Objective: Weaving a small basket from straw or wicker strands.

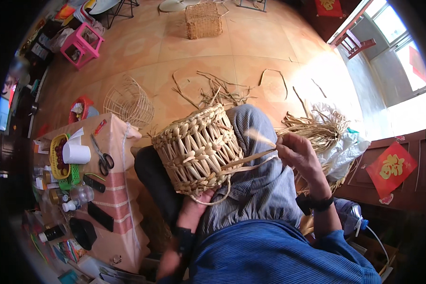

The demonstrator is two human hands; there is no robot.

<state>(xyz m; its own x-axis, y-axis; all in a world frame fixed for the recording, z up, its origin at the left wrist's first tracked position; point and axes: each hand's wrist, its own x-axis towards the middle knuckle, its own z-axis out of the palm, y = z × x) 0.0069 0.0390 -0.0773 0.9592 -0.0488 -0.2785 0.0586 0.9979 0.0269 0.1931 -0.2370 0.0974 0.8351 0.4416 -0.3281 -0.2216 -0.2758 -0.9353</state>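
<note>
A woven straw basket (199,149) with braided bands and an openwork wall rests tilted on my lap, against my striped trousers. My left hand (205,195) holds it at the lower edge; its fingers are mostly hidden by the basket. Off to the right, my right hand (296,152) is closed in a pinch on a flat straw strand (248,159) that runs to the basket's lower right side. The strand's loose tip is blurred near my fingers. A thin loop of straw (228,191) hangs below the basket edge.
To the left, a cloth-covered table (120,165) carries scissors (104,158), a paper roll (75,154) and bottles. Loose straw lies ahead on the tiled floor, with a straw bundle (317,130) at right. A wire-frame basket (130,104) and a pink stool (83,45) stand farther off.
</note>
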